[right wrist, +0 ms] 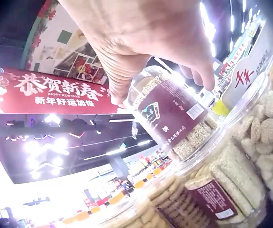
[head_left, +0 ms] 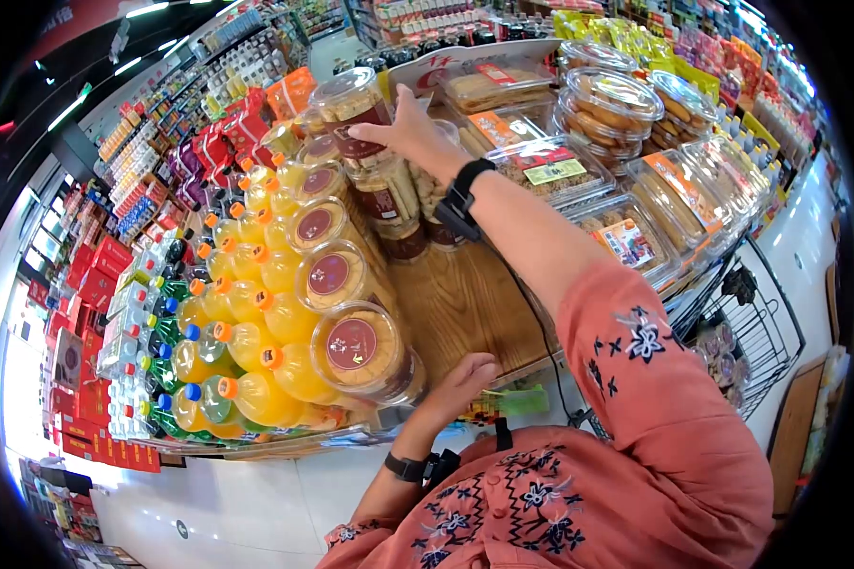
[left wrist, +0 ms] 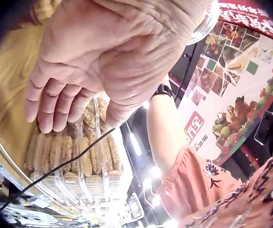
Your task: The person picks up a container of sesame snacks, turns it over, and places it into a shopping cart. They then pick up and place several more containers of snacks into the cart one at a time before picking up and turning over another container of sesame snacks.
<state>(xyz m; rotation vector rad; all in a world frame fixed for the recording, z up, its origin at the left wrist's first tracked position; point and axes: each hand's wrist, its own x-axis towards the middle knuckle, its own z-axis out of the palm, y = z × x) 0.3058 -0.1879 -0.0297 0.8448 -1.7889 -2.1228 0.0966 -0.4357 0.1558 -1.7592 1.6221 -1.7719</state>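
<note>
My right hand (head_left: 410, 133) spans the upper part of a clear plastic jar (head_left: 349, 100) with a dark maroon label, thumb on one side and fingers on the other. Pale, seed-coated sticks fill this jar (right wrist: 172, 114) in the right wrist view. It rests on the lid of a similar jar (head_left: 385, 194) of snack sticks. Low by the table's front edge, my left hand (head_left: 460, 384) holds nothing, its fingers loosely extended and palm showing in the left wrist view. Nearest to it stands a round-lidded jar (head_left: 361, 351) with a maroon lid sticker.
A row of jars (head_left: 324, 228) runs along the wooden table (head_left: 460, 303), beside orange-capped drink bottles (head_left: 256, 327). Clear boxes of pastries (head_left: 550, 171) are stacked on the right. A wire cart (head_left: 759, 313) stands beyond them. A black cable (head_left: 541, 327) crosses the table.
</note>
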